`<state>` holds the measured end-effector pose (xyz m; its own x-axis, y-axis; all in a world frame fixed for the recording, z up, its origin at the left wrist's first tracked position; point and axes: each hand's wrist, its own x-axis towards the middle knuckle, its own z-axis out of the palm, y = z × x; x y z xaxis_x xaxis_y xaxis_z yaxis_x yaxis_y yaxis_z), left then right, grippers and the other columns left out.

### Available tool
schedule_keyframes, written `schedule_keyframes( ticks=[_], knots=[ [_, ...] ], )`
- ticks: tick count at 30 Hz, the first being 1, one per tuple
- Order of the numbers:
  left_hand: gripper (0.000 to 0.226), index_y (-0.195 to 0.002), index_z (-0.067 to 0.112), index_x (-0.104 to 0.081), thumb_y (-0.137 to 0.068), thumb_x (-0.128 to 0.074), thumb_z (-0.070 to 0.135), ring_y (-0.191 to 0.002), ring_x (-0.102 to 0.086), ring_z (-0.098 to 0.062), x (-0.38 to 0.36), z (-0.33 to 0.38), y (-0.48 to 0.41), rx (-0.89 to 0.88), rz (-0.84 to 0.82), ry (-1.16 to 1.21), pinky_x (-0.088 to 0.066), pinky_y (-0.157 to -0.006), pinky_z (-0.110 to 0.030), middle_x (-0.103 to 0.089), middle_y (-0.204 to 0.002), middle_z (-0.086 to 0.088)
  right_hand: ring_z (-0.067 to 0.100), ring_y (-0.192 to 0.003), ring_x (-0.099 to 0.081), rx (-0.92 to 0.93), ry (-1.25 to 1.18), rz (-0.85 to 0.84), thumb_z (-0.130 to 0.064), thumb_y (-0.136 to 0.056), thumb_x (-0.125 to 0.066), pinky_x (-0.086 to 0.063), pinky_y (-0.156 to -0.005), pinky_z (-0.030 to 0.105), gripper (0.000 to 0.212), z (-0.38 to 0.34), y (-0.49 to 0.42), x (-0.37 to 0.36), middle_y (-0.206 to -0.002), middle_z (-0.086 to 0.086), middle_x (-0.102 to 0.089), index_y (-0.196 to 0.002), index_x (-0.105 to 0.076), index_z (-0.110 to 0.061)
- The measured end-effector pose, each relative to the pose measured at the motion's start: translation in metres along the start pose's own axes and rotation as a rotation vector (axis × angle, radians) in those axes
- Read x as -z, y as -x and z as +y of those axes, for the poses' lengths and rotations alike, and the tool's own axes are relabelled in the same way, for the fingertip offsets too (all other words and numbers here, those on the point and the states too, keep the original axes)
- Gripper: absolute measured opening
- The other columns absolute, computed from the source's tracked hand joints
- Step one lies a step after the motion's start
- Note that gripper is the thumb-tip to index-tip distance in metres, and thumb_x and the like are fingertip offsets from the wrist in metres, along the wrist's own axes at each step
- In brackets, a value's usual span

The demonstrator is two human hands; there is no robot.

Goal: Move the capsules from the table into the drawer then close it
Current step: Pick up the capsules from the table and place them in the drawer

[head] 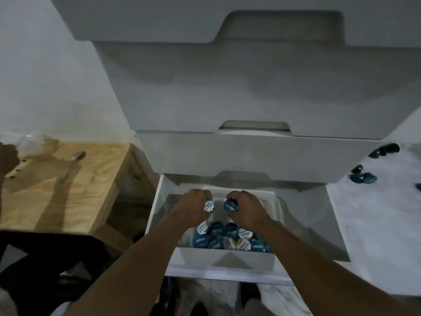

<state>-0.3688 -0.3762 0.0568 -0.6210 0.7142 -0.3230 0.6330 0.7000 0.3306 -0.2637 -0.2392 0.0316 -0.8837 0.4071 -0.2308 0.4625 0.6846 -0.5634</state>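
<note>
The bottom white drawer [159, 215] is pulled open below me. Inside it a white bin [227, 258] holds a heap of several blue and white capsules [227, 237]. Over the bin, my left hand [192, 208] grips a white-lidded capsule [208, 206]. Beside it, my right hand [248, 208] grips a blue-lidded capsule [231, 205]. More dark blue capsules [363, 175] lie on the pale marbled surface at the right, with another small group [385, 150] farther back.
Closed white drawers [250, 153] stack above the open one. A wooden stool [68, 190] at the left carries a metal tool [70, 165] and clear plastic [32, 142]. Another person's hand [6, 156] and dark clothing [45, 258] are at the left edge.
</note>
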Motion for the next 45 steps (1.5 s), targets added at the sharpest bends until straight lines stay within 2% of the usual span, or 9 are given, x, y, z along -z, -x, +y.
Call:
schedule_keyframes(
  ticks=[6, 9, 18, 24, 28, 32, 36, 42, 45],
  knots=[
    [0.043, -0.125, 0.020, -0.055, -0.084, -0.067, 0.026, -0.110, -0.054, -0.022, -0.008, -0.013, -0.008, -0.136, -0.035, -0.072, -0.043, -0.088, -0.028, -0.060, -0.123, -0.007, 0.025, -0.108, -0.056, -0.079, 0.029, 0.019, -0.012, -0.081, -0.069, -0.040, -0.087, 0.023, 0.045, -0.006, 0.002, -0.010, -0.117, 0.010, -0.060, -0.123, -0.058, -0.018],
    [0.045, -0.129, 0.017, -0.053, -0.086, -0.066, 0.026, -0.112, -0.053, -0.024, -0.009, -0.016, -0.014, -0.173, -0.047, -0.088, -0.042, -0.088, -0.028, -0.058, -0.124, -0.008, 0.026, -0.111, -0.055, -0.097, 0.058, 0.001, -0.007, -0.080, -0.067, -0.043, -0.091, 0.026, 0.047, -0.005, -0.002, -0.014, -0.119, 0.010, -0.059, -0.126, -0.057, -0.018],
    [0.040, -0.116, 0.012, -0.056, -0.079, -0.072, 0.020, -0.103, -0.059, -0.028, -0.010, -0.010, -0.039, -0.222, -0.152, -0.202, -0.049, -0.085, -0.036, -0.061, -0.117, -0.012, 0.026, -0.108, -0.057, -0.096, 0.106, -0.069, -0.012, -0.084, -0.064, -0.045, -0.088, 0.026, 0.041, 0.001, -0.021, -0.018, -0.119, 0.011, -0.062, -0.124, -0.058, -0.018],
    [0.047, -0.123, 0.012, -0.057, -0.080, -0.073, 0.020, -0.112, -0.056, -0.028, -0.007, -0.012, -0.048, -0.196, -0.223, -0.169, -0.046, -0.090, -0.034, -0.056, -0.123, -0.012, 0.024, -0.111, -0.059, -0.100, 0.040, -0.094, -0.013, -0.087, -0.060, -0.043, -0.089, 0.022, 0.037, 0.003, -0.029, -0.014, -0.122, 0.009, -0.064, -0.123, -0.061, -0.018],
    [0.038, -0.120, 0.011, -0.058, -0.085, -0.068, 0.024, -0.109, -0.057, -0.029, -0.009, -0.011, -0.050, -0.192, -0.243, -0.147, -0.048, -0.087, -0.034, -0.056, -0.122, -0.015, 0.024, -0.114, -0.057, -0.105, 0.009, -0.103, -0.009, -0.089, -0.056, -0.042, -0.093, 0.023, 0.037, 0.002, -0.028, -0.014, -0.126, 0.008, -0.062, -0.125, -0.059, -0.018],
    [0.041, -0.122, 0.012, -0.057, -0.083, -0.070, 0.019, -0.110, -0.057, -0.029, -0.012, -0.012, -0.050, -0.198, -0.236, -0.165, -0.048, -0.090, -0.034, -0.054, -0.123, -0.013, 0.025, -0.111, -0.058, -0.106, 0.007, -0.116, -0.005, -0.089, -0.055, -0.042, -0.087, 0.021, 0.039, 0.003, -0.026, -0.015, -0.125, 0.010, -0.062, -0.124, -0.059, -0.019],
    [0.043, -0.123, 0.011, -0.057, -0.083, -0.070, 0.019, -0.113, -0.055, -0.029, -0.010, -0.014, -0.048, -0.193, -0.241, -0.185, -0.048, -0.094, -0.035, -0.053, -0.123, -0.013, 0.026, -0.101, -0.062, -0.113, -0.004, -0.119, -0.009, -0.089, -0.057, -0.047, -0.079, 0.022, 0.034, 0.002, -0.024, -0.014, -0.119, 0.012, -0.064, -0.121, -0.061, -0.019],
    [0.030, -0.116, 0.007, -0.062, -0.086, -0.060, 0.009, -0.105, -0.059, -0.032, -0.004, -0.011, -0.043, -0.252, -0.207, -0.232, -0.051, -0.087, -0.037, -0.059, -0.116, -0.015, 0.026, -0.105, -0.061, -0.117, 0.017, -0.117, -0.009, -0.089, -0.057, -0.049, -0.084, 0.024, 0.036, -0.001, -0.023, -0.016, -0.123, 0.012, -0.063, -0.123, -0.061, -0.017],
    [0.022, -0.107, 0.005, -0.063, -0.086, -0.059, 0.009, -0.097, -0.061, -0.032, -0.001, -0.009, -0.037, -0.271, -0.197, -0.271, -0.047, -0.074, -0.032, -0.060, -0.111, -0.018, 0.027, -0.106, -0.061, -0.115, 0.023, -0.128, -0.008, -0.088, -0.057, -0.048, -0.086, 0.025, 0.037, -0.003, -0.023, -0.019, -0.122, 0.012, -0.064, -0.123, -0.061, -0.019]
  ],
)
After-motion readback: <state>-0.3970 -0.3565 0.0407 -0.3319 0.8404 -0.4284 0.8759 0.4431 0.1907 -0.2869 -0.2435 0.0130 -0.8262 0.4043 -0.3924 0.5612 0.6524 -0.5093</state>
